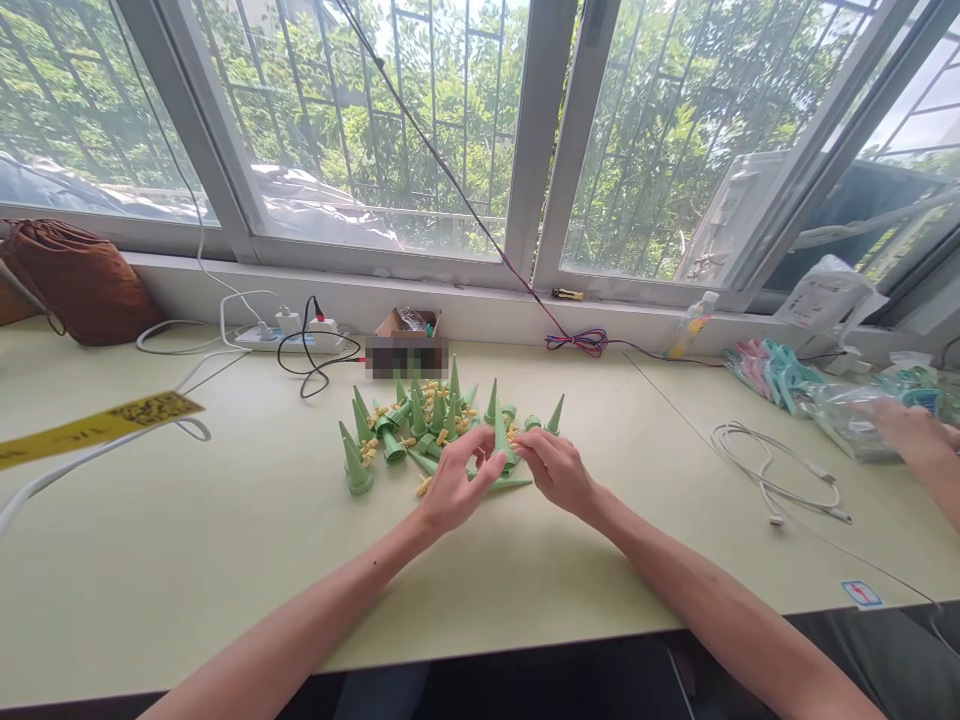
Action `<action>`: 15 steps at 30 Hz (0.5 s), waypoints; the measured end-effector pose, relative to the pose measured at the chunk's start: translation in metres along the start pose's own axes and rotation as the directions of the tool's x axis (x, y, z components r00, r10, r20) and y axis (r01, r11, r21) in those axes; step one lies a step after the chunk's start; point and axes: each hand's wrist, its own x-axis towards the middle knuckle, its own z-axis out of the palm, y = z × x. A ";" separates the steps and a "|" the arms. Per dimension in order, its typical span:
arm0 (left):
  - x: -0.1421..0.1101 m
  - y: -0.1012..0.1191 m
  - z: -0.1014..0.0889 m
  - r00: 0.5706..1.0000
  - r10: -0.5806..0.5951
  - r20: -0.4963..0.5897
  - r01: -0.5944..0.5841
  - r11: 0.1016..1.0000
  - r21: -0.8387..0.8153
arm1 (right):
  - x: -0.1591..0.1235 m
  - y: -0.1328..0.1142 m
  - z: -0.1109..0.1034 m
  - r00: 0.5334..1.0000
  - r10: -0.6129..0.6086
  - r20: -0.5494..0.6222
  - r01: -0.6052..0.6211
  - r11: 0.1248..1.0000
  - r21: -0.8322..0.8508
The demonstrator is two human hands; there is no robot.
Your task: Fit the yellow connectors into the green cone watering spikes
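Observation:
My left hand (461,478) is closed round the lower part of a green cone (502,430) that points upward. Thumb and fingers of my right hand (556,468) pinch at the cone's right side, on a small yellow piece (514,434) mostly hidden by the fingertips. Behind and left of my hands lies a cluster of similar green cones, some upright and some on their sides, with several yellow pieces among them. One upright cone (357,470) stands at the cluster's left edge. Another cone (556,414) leans just beyond my right hand.
A small cardboard box (409,325) and a power strip (300,341) stand by the window. A coiled white cable (765,470), a bottle (691,325) and plastic bags (847,420) lie to the right, where another person's hand (919,435) reaches in. A brown bag (82,285) sits far left.

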 end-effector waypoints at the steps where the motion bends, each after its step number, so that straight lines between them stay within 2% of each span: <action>1: 0.000 0.000 0.000 1.000 0.022 0.002 -0.022 1.000 0.020 | 0.000 0.000 0.000 1.000 -0.002 0.002 0.002 1.000 -0.003; 6: 0.000 -0.002 0.001 0.988 0.156 0.007 -0.156 0.985 0.074 | 0.001 -0.002 -0.001 1.000 0.007 0.012 -0.006 1.000 -0.029; 10: 0.003 -0.003 0.003 0.964 0.265 0.016 -0.266 0.963 0.036 | 0.000 -0.001 -0.001 0.999 0.033 0.003 -0.033 0.998 -0.051; 13: 0.004 -0.005 0.006 0.960 0.281 -0.008 -0.280 0.958 0.056 | 0.000 0.000 0.000 0.999 0.052 -0.005 -0.052 0.997 -0.055; 15: 0.004 -0.006 0.008 0.969 0.243 -0.045 -0.238 0.967 0.092 | 0.001 0.000 -0.001 0.995 0.087 -0.041 -0.089 0.994 -0.059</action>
